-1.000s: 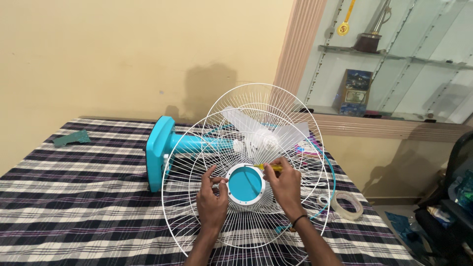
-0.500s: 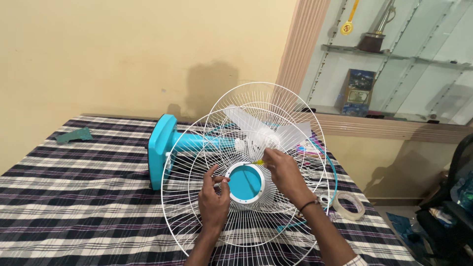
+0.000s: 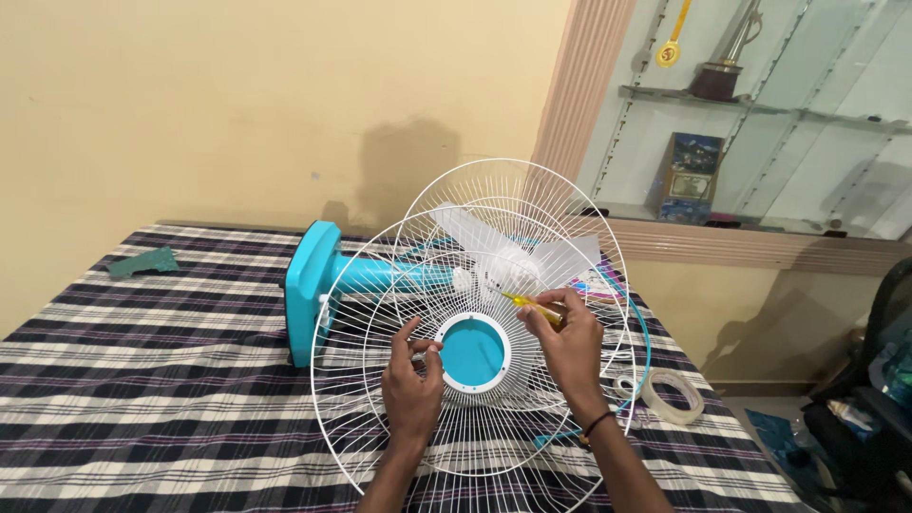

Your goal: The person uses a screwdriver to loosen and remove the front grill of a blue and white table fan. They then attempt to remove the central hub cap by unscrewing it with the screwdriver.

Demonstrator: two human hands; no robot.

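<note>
You work over a bed or table covered in a black, white and purple checked cloth (image 3: 142,351) against a plain yellow wall, with a glass display shelf (image 3: 760,114) at the right. A roll of clear tape (image 3: 670,394) lies near the cloth's right edge, and a small teal plastic piece (image 3: 142,262) sits far left. The turquoise pedestal fan (image 3: 328,280) lies on its side; its white wire front guard (image 3: 456,408) with a turquoise centre disc stands before the translucent blades. Your left hand (image 3: 410,385) pinches the guard's centre ring; your right hand (image 3: 568,347) grips a yellow-handled screwdriver (image 3: 532,306).
</note>
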